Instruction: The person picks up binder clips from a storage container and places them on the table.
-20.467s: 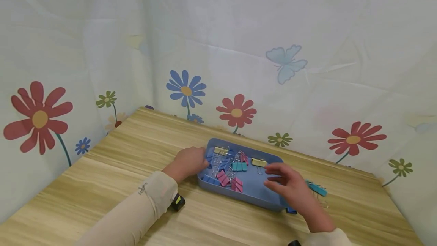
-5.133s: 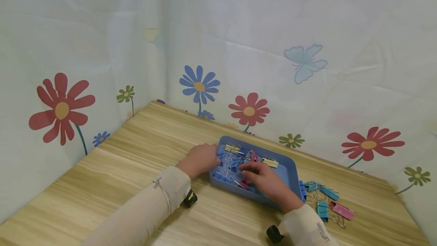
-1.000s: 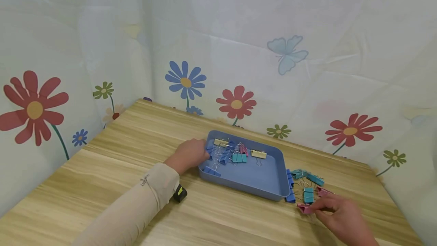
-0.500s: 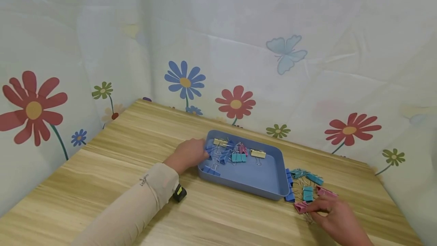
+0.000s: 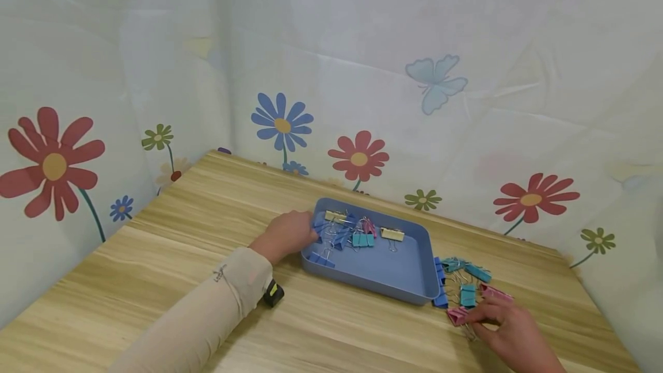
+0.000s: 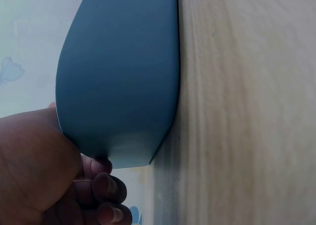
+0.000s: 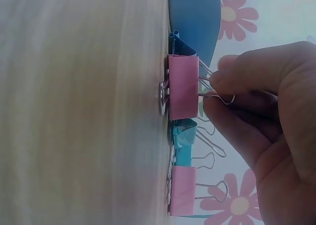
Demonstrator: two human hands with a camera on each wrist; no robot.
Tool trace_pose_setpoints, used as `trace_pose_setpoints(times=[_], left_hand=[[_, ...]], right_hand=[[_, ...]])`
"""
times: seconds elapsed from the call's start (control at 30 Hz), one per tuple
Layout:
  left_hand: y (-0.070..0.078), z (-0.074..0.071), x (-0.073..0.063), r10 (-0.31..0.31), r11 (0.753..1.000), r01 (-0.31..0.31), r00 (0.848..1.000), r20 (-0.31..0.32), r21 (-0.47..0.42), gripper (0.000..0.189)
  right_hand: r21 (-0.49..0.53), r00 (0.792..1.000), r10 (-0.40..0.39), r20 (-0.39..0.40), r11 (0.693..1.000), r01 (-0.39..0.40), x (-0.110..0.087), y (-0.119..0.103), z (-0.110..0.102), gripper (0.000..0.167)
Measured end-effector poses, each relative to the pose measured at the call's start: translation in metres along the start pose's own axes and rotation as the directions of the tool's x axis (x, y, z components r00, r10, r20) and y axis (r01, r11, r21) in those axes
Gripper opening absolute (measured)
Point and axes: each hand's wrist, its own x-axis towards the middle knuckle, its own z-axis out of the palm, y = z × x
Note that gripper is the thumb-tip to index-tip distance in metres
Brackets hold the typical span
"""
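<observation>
Bench [image 5: 181, 235] carries the blue tray [image 5: 383, 266], its left end held by the curled left grip [image 5: 287, 235]. The right grip [image 5: 506, 327], over the tray five seconds ago, is now out past the tray's right end. Just beside a teal clip [image 5: 468, 295], a pink clip [image 5: 457, 315] has arrived there, apparently touching the bench, leaving a lone pink one [image 5: 369, 227] visible in the tray. That grip is narrow, pinching the newcomer's wire handle [image 7: 228, 101], not yet letting go

beige lettered sleeve [image 5: 194, 315], black-and-yellow wrist device [image 5: 273, 293]
</observation>
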Motion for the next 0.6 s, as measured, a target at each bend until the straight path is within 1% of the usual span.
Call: trace_pose_setpoints(times=[0.17, 0.4, 0.53, 0.6], left_hand=[[-0.0015, 0.0023, 0.0020, -0.004, 1.000, 0.004, 1.000, 0.002, 0.004, 0.024], [-0.0016, 0.0029, 0.0029, 0.006, 1.000, -0.006, 1.000, -0.003, 0.002, 0.023], [-0.0022, 0.0039, 0.0031, 0.007, 1.000, -0.007, 1.000, -0.011, 0.003, 0.022], [-0.0028, 0.0047, 0.0030, 0.006, 1.000, -0.006, 1.000, -0.012, 0.001, 0.022]], right_hand=[[-0.017, 1.000, 0.012, 0.014, 1.000, -0.011, -0.0006, 0.0010, 0.0009, 0.022], [-0.025, 0.995, -0.068, -0.077, 0.997, 0.067, -0.0016, 0.0012, 0.0007, 0.028], [-0.041, 0.994, -0.074, -0.083, 0.997, 0.071, -0.0005, -0.0023, -0.0009, 0.029], [-0.044, 0.991, -0.092, -0.093, 0.995, 0.088, 0.0007, -0.0044, -0.0014, 0.027]])
